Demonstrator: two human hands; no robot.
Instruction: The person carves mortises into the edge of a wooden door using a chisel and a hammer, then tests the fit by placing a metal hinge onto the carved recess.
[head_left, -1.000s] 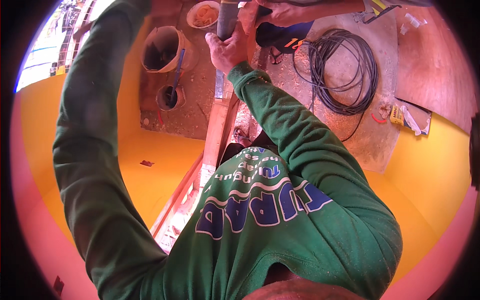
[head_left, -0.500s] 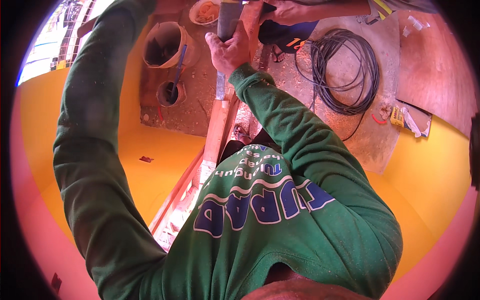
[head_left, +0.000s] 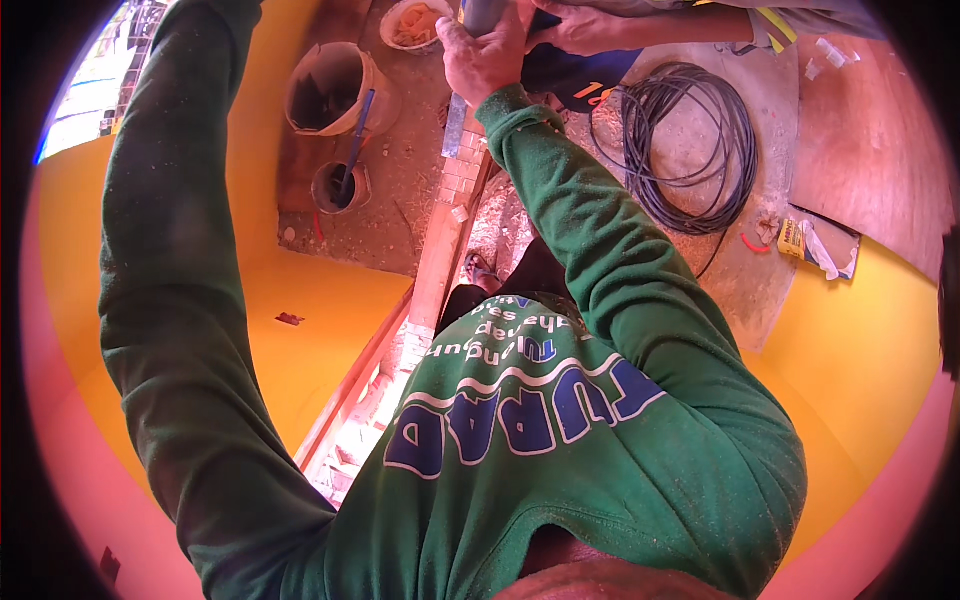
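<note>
My right hand [head_left: 485,58] is at the top middle, fingers wrapped round a grey bar-like tool [head_left: 482,14]; its kind is not clear. Below the hand, a flat metal strip [head_left: 454,128] lies along a long wooden beam [head_left: 440,235], whose upper face carries crosswise marks or cuts. Beside my right hand, another person's hand [head_left: 585,30] reaches in from the right. My left arm [head_left: 170,200] stretches up the left side in a green sleeve, and its hand is past the picture's top edge.
Left of the beam stand a large bucket [head_left: 335,95], a smaller bucket [head_left: 342,187] with a blue stick, and a white basin [head_left: 410,25]. Right lie a coil of black cable [head_left: 690,150], a yellow packet [head_left: 795,240] and a plywood sheet [head_left: 870,140]. Yellow panels [head_left: 310,355] flank me.
My right hand has moved up and a little right along the beam with the grey tool. My left arm has shifted slightly left. More of the beam's marked face shows.
</note>
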